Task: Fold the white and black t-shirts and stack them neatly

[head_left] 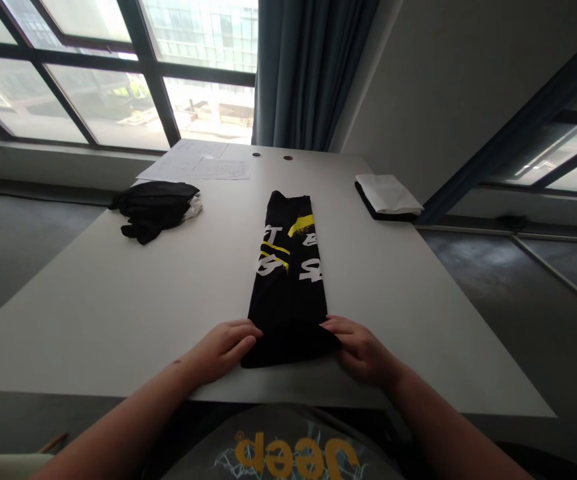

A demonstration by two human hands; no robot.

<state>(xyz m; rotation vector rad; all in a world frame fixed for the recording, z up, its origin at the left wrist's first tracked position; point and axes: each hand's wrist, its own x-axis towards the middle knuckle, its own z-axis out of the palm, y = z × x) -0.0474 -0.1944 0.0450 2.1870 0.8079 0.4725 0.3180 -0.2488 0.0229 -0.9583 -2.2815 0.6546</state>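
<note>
A black T-shirt (288,300) with white lettering and yellow marks lies on the white table, folded lengthwise into a narrow strip. Its near end is turned up a little and looks plain black. At the left edge of that end, my left hand (226,347) pinches the cloth between thumb and fingers. My right hand (361,345) grips the right corner, which sticks out slightly past the strip. Part of the right fingertips is hidden by the fabric.
The white table (168,293) has a crumpled dark garment (156,203) at left, and papers (203,160) behind it. At right lies a folded white cloth (388,193) on a black one. Two round holes pierce the far edge, before a blue curtain (308,73) and windows.
</note>
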